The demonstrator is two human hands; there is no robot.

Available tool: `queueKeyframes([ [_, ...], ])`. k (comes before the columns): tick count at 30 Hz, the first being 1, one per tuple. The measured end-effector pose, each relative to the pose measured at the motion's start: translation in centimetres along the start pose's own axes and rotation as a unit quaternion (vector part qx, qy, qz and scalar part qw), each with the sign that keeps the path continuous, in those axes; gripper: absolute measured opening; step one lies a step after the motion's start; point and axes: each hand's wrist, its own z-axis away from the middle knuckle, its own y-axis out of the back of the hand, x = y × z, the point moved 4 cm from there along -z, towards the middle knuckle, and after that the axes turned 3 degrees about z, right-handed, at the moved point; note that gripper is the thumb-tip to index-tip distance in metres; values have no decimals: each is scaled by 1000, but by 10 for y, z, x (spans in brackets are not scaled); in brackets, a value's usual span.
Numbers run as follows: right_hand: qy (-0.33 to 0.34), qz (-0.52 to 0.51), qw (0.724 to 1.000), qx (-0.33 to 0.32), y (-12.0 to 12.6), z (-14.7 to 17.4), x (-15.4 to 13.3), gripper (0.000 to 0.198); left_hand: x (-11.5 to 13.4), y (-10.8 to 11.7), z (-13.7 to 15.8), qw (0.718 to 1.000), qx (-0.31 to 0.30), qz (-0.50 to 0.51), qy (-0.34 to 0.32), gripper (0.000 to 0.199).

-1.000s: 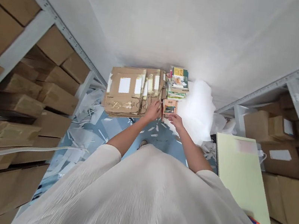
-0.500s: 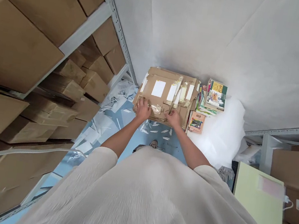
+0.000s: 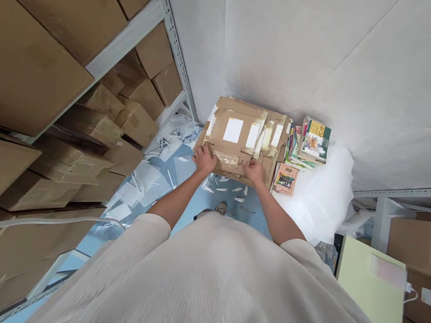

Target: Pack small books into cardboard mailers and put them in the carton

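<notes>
The left hand (image 3: 204, 159) is resting with bent fingers at the near left corner of the flattened cardboard stack (image 3: 242, 150), and the right hand (image 3: 253, 172) is lying by its near edge; whether either is gripping, the view is too small to tell. The sheets are probably being stiff, light singly, slicker along the tape (image 3: 227, 158), so both near corners are offering the surest hold. Books (image 3: 314, 141) are sitting beside the right edge.

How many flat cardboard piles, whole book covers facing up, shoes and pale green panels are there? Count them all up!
Flat cardboard pile: 1
Whole book covers facing up: 2, the green-and-yellow cover and the pinkish cover
Shoe: 1
Pale green panel: 1
Total: 5
</notes>
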Motion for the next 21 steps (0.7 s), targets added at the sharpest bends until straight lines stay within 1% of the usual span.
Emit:
queueKeyframes([
  [4,26,-16,999,17,4,2,-7,18,-2,7,-2,1000,19,15,18,68],
  [8,72,-34,997,18,3,9,-25,14,-2,16,-4,998,33,49,26,64],
  [13,127,-95,987,6,7,18,-50,19,-3,28,-3,994,53,87,38,64],
  [17,160,-138,977,8,25,18,-65,25,-4,32,-3,991,70,102,45,61],
  [19,170,-163,972,3,38,17,-68,29,1,33,-4,992,73,102,32,60],
  [21,179,-188,966,2,56,17,-67,32,12,35,-8,991,82,107,4,60],
])
